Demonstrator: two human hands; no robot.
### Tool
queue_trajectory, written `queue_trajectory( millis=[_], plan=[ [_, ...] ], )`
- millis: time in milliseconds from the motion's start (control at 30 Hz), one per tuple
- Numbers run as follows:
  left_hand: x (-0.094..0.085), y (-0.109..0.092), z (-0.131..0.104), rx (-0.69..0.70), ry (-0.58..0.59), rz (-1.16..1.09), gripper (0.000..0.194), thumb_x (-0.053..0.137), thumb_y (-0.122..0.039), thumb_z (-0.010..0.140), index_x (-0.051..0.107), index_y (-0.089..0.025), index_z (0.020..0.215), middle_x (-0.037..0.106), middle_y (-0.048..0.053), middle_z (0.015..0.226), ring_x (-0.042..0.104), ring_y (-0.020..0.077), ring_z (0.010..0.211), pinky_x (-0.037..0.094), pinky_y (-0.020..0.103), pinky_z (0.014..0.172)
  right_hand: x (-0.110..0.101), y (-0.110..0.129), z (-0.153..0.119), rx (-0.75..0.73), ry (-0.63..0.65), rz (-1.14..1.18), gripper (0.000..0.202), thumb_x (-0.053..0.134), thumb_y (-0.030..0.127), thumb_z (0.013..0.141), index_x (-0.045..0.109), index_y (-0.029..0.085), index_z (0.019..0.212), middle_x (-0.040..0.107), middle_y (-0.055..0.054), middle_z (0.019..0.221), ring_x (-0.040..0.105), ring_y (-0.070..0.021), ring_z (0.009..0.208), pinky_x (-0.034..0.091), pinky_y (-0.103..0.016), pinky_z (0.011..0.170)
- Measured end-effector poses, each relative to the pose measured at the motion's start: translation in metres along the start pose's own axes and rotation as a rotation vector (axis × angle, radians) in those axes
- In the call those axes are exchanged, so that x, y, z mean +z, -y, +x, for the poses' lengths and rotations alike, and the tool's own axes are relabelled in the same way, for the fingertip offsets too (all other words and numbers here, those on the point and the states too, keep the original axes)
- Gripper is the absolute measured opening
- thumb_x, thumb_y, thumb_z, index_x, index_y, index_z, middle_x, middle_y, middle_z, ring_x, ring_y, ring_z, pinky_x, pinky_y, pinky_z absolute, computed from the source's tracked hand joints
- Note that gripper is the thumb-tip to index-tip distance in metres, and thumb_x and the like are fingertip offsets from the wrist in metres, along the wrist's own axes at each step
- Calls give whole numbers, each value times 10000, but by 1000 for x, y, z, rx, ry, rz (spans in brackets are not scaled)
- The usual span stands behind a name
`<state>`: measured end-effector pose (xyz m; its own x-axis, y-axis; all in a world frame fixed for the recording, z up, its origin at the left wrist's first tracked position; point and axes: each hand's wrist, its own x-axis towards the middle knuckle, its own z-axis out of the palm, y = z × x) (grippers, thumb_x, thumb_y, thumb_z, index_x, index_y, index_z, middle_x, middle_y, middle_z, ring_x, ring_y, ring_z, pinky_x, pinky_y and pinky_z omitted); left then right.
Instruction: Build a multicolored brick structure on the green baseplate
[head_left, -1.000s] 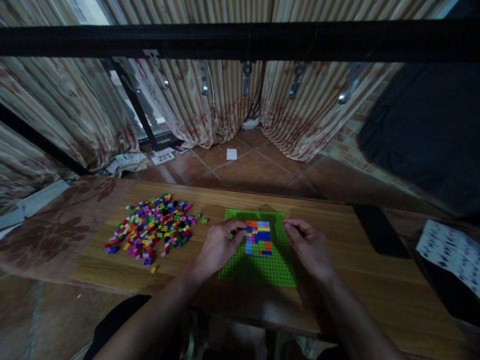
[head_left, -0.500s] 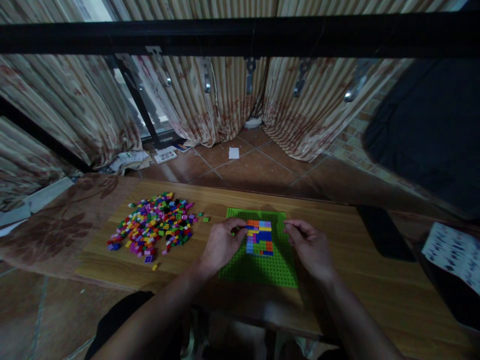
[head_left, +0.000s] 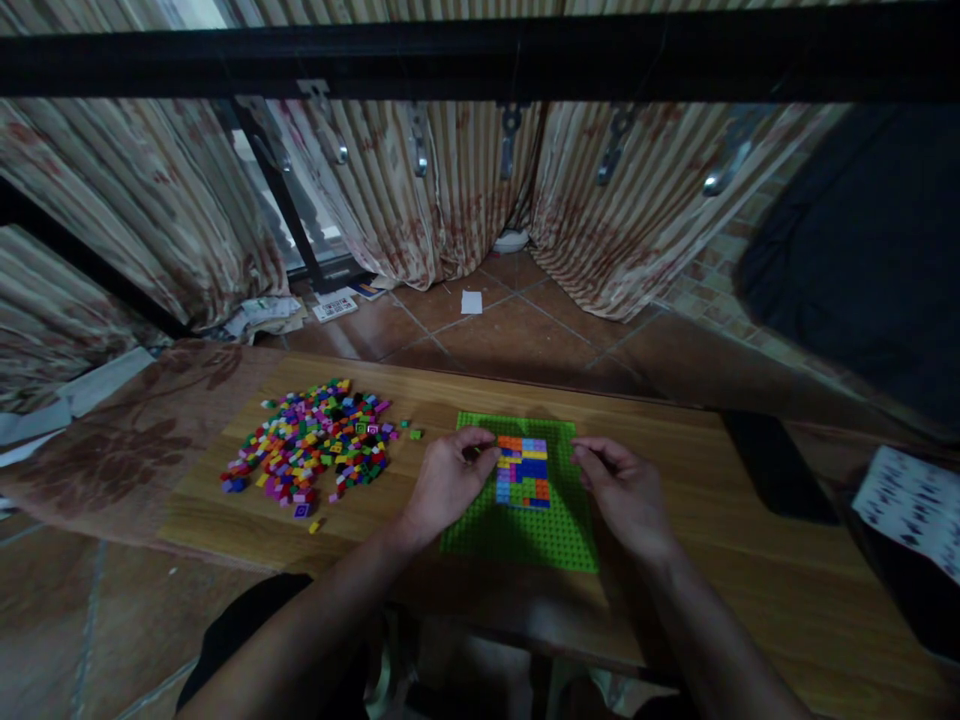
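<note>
A green studded baseplate (head_left: 525, 545) lies on the wooden table, and a rectangular patch of coloured bricks (head_left: 532, 470) is fixed on its middle: orange, lavender, yellow, blue, pink and green. My left hand (head_left: 452, 478) is at the patch's upper left edge, thumb and fingertips pinched close together; whatever is between them is too small to name. Over the plate's right edge is my right hand (head_left: 621, 492), its fingers curled and thumb near the index finger, with nothing recognisable in it. A pile of loose bricks (head_left: 315, 440) lies to the left.
Two small green bricks (head_left: 415, 434) lie between pile and plate. On the right are a black phone-like slab (head_left: 776, 465) and a printed sheet (head_left: 911, 508). A dark metal rail (head_left: 480, 65) with hooks crosses the top, before striped curtains (head_left: 465, 200).
The view has shifted slightly. Both hands keep nearly the same pose and place over the baseplate, and the brick patch looks unchanged.
</note>
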<state>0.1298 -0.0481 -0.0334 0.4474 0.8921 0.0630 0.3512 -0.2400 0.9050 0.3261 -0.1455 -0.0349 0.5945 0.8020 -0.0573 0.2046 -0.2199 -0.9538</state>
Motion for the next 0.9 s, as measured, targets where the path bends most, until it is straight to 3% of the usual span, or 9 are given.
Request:
queue_trajectory(
  millis=[300, 733, 900],
  plan=[
    [7, 13, 6, -100, 7, -220, 136, 657, -251, 769, 703, -150, 846, 704, 32, 781, 625, 145, 699, 488, 243, 642, -1, -1, 0, -21, -5, -30, 360, 645, 492, 761, 708, 168, 905, 666, -23, 707, 531, -130, 550, 422, -266, 547],
    [10, 10, 3, -66, -21, -146, 119, 639, -264, 789, 695, -169, 834, 717, 26, 801, 654, 152, 730, 510, 243, 668, 4, -1, -4, -88, 21, -67, 332, 633, 482, 789, 711, 184, 912, 672, -19, 721, 544, -149, 592, 431, -284, 584],
    [9, 7, 1, -34, -3, -112, 152, 602, -280, 828, 703, -167, 842, 705, 17, 769, 636, 139, 680, 498, 231, 632, 8, -2, -6, -179, 27, -126, 303, 592, 468, 843, 715, 202, 921, 698, -50, 844, 613, -193, 743, 483, -327, 687]
  ],
)
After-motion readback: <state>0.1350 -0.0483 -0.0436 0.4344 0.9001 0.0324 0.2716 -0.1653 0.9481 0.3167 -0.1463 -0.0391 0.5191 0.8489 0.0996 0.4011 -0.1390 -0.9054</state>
